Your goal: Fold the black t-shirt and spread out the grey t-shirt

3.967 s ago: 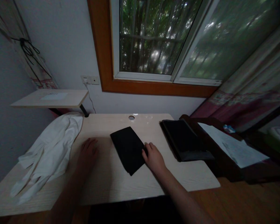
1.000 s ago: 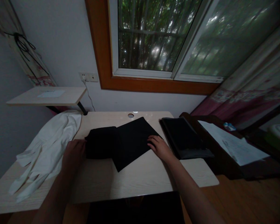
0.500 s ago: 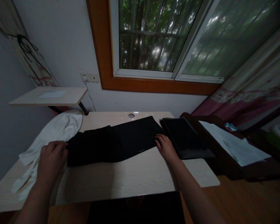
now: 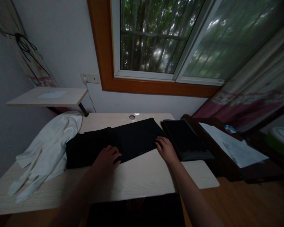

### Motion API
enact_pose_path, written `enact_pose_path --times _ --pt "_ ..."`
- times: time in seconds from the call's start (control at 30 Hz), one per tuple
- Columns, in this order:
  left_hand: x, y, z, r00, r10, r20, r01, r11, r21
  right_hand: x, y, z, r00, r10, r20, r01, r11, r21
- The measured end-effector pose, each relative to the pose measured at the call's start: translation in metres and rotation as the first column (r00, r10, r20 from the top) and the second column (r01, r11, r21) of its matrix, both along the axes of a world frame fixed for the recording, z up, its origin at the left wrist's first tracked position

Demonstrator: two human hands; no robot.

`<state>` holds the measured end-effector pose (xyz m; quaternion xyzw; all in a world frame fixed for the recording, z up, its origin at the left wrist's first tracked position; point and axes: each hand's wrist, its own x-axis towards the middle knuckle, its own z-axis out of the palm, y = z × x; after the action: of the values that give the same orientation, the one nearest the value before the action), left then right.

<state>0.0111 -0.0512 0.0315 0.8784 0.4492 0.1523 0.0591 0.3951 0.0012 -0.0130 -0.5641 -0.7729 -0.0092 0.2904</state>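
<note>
A long black garment [image 4: 134, 138] lies folded across the desk, its left part a thicker layer; the dark cloth hides what kind it is. Low over its front edge, near the middle, is my left hand [image 4: 107, 159], fingers bent and apart with nothing visible in them. My right hand [image 4: 167, 150] rests at the garment's right end, fingertips on the cloth and fingers slightly spread. Just right of that hand lies a flat black folded item [image 4: 183, 137]. A crumpled white garment [image 4: 49, 151] is at the left, beside the black one.
The light wood desk [image 4: 144, 178] has a small raised shelf [image 4: 49, 97] with a paper at the back left. To the right, a dark brown piece of furniture [image 4: 207, 142] carries paper sheets [image 4: 232, 146]. Behind are a wall socket [image 4: 89, 78] and a window [image 4: 156, 37].
My left hand has let go of the black garment's left edge and moved right to its middle front edge. My right hand stays at the right end.
</note>
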Motion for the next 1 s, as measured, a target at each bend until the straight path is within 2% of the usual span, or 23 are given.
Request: enact_pose_path --times 0.1,0.17,0.3,0.43,0.57,0.63,0.7,0.83,0.9,1.0 --pt "0.007 0.004 -0.001 0.999 0.008 -0.041 -0.009 1.000 -0.021 -0.002 -0.002 0.004 1.000 -0.002 -0.001 0.002 1.000 0.003" --pt "0.007 0.007 0.000 0.999 0.031 -0.011 -0.032 0.998 -0.057 -0.006 -0.005 0.010 1.000 0.010 -0.008 -0.010 1.000 0.022" --pt "0.003 0.015 0.011 0.960 0.210 0.183 -0.176 0.967 -0.185 -0.025 -0.021 0.023 0.996 0.085 -0.036 -0.082 0.994 0.076" --pt "0.000 0.024 0.032 0.840 0.377 0.389 -0.262 0.912 -0.317 -0.062 -0.039 0.026 0.973 0.229 0.015 -0.230 0.969 0.086" --pt "0.000 0.027 0.054 0.690 0.455 0.563 -0.301 0.888 -0.349 -0.103 -0.046 0.024 0.916 0.392 0.083 -0.393 0.919 -0.009" --pt "-0.001 0.026 0.063 0.594 0.513 0.620 -0.318 0.858 -0.404 -0.118 -0.044 0.024 0.915 0.392 0.095 -0.386 0.919 -0.074" --pt "-0.004 0.026 0.070 0.463 0.593 0.659 -0.326 0.805 -0.495 -0.127 -0.041 0.026 0.923 0.363 0.124 -0.350 0.929 -0.120" --pt "-0.020 0.029 0.082 0.183 0.693 0.697 -0.279 0.716 -0.640 -0.127 -0.035 0.028 0.924 0.322 0.208 -0.293 0.943 -0.160" --pt "-0.033 0.034 0.085 0.067 0.695 0.716 -0.277 0.703 -0.656 -0.120 -0.033 0.029 0.923 0.308 0.232 -0.275 0.948 -0.162" --pt "-0.055 0.040 0.087 -0.071 0.640 0.765 -0.340 0.705 -0.622 -0.102 -0.030 0.030 0.934 0.267 0.238 -0.240 0.961 -0.137"
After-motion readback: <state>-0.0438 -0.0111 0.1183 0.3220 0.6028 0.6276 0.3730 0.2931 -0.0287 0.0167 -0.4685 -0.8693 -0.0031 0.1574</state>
